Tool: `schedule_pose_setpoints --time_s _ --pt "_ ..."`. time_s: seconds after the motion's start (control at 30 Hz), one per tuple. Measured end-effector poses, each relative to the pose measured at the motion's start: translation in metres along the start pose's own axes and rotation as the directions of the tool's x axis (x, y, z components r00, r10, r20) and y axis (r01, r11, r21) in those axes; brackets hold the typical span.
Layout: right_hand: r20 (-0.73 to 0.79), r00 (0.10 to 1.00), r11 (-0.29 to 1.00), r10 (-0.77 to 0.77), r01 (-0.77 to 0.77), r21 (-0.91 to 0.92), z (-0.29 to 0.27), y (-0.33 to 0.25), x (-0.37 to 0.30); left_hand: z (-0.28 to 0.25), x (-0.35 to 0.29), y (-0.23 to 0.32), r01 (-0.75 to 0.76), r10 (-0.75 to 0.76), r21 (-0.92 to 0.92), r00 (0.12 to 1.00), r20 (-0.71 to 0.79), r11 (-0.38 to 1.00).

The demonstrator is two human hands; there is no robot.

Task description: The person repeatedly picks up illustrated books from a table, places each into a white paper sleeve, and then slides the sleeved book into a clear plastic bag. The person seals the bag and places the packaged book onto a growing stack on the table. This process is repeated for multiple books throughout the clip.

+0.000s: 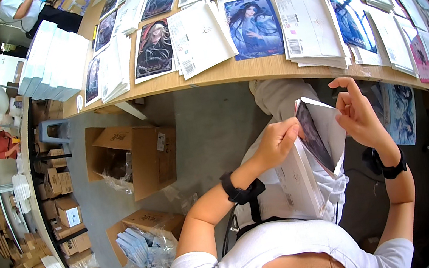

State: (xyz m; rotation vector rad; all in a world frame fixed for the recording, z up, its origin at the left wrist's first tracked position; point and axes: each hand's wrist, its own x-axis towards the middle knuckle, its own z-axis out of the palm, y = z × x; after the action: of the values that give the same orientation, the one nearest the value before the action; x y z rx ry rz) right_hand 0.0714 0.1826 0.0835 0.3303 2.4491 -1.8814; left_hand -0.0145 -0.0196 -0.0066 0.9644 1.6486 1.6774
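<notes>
Over my lap, my left hand (278, 144) grips the top edge of a white envelope (328, 117) between thumb and curled fingers. My right hand (358, 115) is on the envelope's other side, thumb against its raised white edge and index finger lifted away. Between the parted edges shows a dark illustrated card (312, 129); how far it sits inside is hard to tell. Just below, a stack of white envelopes (294, 180) leans on my lap, touching the held one.
The wooden table (163, 87) ahead bears rows of white envelope piles (200, 36) and illustrated cards (255, 27). White boxes (51, 61) are stacked at its left end. Open cartons (140, 159) stand on the floor at left. Another person (2, 144) is far left.
</notes>
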Motion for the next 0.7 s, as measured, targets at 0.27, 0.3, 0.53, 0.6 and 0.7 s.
schedule_pose_setpoints --time_s 0.27,0.3,0.53,0.6,0.7 --pt "0.005 0.997 0.997 -0.083 0.083 -0.003 -0.0013 0.0044 0.0002 0.0022 -0.0003 0.0005 -0.036 0.036 0.000 0.997 -0.066 0.999" --pt "0.010 0.993 0.993 -0.115 0.115 -0.024 -0.0003 0.0039 0.0000 0.0005 -0.0024 0.0008 -0.036 0.037 0.019 0.997 -0.061 0.999" --pt "0.008 0.982 0.974 -0.190 0.190 -0.124 -0.0054 0.0010 -0.0008 0.0056 -0.0016 0.0022 -0.006 0.005 -0.018 0.999 -0.045 1.000" --pt "0.014 0.978 0.966 -0.210 0.209 -0.155 -0.0068 0.0011 -0.0010 0.0064 -0.0015 0.0042 0.005 -0.006 -0.007 0.999 -0.042 1.000" --pt "0.045 0.974 0.958 -0.224 0.229 -0.172 -0.0032 -0.0002 0.0021 0.0034 -0.0054 0.0028 0.017 -0.018 -0.028 0.999 -0.029 0.999"
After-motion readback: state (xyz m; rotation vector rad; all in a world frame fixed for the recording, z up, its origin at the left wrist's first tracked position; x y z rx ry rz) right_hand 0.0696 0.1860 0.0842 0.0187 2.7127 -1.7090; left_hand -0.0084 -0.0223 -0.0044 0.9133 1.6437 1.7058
